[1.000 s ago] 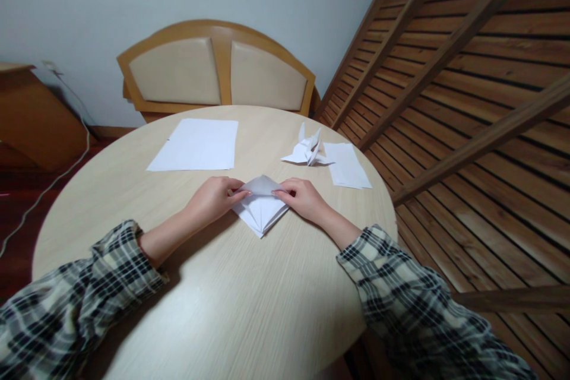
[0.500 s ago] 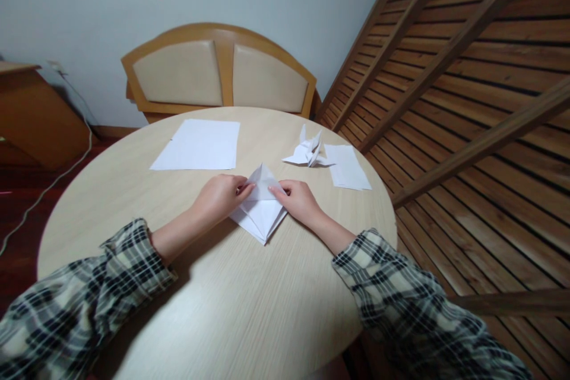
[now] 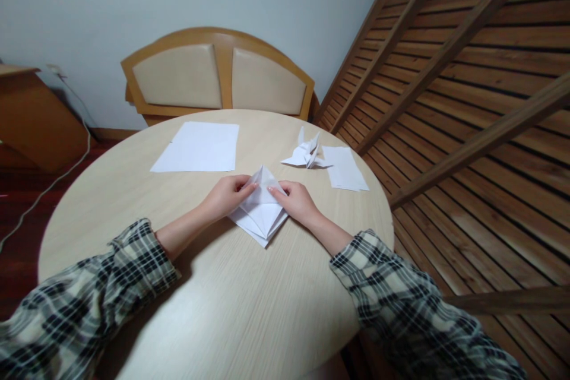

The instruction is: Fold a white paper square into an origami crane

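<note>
With my left hand (image 3: 228, 195) I pinch the left edge of the folded paper (image 3: 266, 211), and with my right hand (image 3: 297, 200) I pinch the right edge. Each thumb lies on the front side; how the fingers press behind it, I cannot fully tell. The paper is between my two grips, its upper tip standing a little above them and its lower point on my side, over the round table (image 3: 214, 309).

Below my right grip the layers open slightly apart. If I pull one side more strongly than the other, I judge that the upper flap could twist and its crease go off the middle line. If my thumbs press too early, a wrong wrinkle could form, and thin paper may tear where it is pulled at a corner.

Beyond my right grip, well apart, a white paper figure (image 3: 307, 153) sits just beside some small sheets (image 3: 346, 171). Beyond my left grip lie larger sheets (image 3: 196, 147); a careless wrist could push them.
</note>
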Tool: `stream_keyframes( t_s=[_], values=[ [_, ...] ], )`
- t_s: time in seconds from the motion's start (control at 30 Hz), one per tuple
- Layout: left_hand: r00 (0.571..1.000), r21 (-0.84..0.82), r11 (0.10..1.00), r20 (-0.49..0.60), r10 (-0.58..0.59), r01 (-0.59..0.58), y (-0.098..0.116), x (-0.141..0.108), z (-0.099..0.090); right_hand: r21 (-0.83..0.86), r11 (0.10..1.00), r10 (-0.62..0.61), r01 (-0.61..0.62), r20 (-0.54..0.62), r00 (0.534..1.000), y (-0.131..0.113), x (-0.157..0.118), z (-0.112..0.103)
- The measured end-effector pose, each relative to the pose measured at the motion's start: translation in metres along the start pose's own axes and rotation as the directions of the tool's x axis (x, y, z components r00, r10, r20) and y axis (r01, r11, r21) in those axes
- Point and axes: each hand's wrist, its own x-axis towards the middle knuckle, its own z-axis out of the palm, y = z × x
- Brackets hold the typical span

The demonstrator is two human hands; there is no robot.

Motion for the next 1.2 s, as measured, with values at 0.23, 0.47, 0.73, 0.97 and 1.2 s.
stream_keyframes(
  t_s=[0.23,0.47,0.73,0.97,1.2],
  values=[
    [0.994,-0.168,0.980,0.027,-0.105,0.108,0.003,0.003,0.011,0.132,0.990,-0.042,0.048,-0.049,0.998,0.001,0.009,-0.004],
    [0.992,-0.227,0.966,0.036,-0.118,0.124,0.003,0.007,0.016,0.078,0.997,-0.007,0.006,0.009,1.000,-0.007,0.020,-0.015],
    [0.989,-0.227,0.963,0.036,-0.144,0.148,0.000,0.008,0.015,0.147,0.983,0.093,-0.110,0.117,0.989,-0.013,0.028,-0.018],
    [0.990,-0.209,0.967,0.045,-0.135,0.142,-0.001,0.007,0.017,0.367,0.930,-0.072,0.027,0.108,0.992,-0.007,0.033,-0.019],
    [0.992,-0.201,0.972,0.047,-0.117,0.124,0.002,0.008,0.017,0.372,0.927,-0.079,0.054,0.054,0.995,-0.006,0.040,-0.010]
  ],
)
